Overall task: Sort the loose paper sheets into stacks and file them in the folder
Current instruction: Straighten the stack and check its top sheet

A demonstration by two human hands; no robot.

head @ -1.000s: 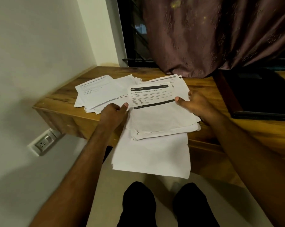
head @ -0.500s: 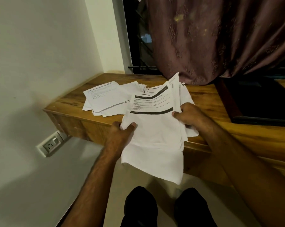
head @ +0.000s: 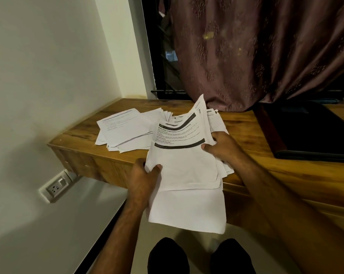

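both hands hold one bundle of paper sheets point(head: 184, 171) lifted off the wooden counter point(head: 246, 139) and tilted toward the person, probably so the printed top page can be read and the edges squared. the left hand point(head: 142, 177) takes the bundle's lower left edge in a closed grip, thumb on the front and fingers curled behind. the right hand point(head: 222, 146) pinches the right edge beside the dark printed band, its grip also closed on the paper. the sheets are uneven: one long sheet hangs below the others over the floor, and the far corners curl upward. a second spread of loose sheets point(head: 125, 131) lies flat on the counter's left part, just beside the held bundle, seemingly awaiting sorting. a dark flat item point(head: 305, 131) at the right may be the folder, though i cannot tell. filing looks not yet started.
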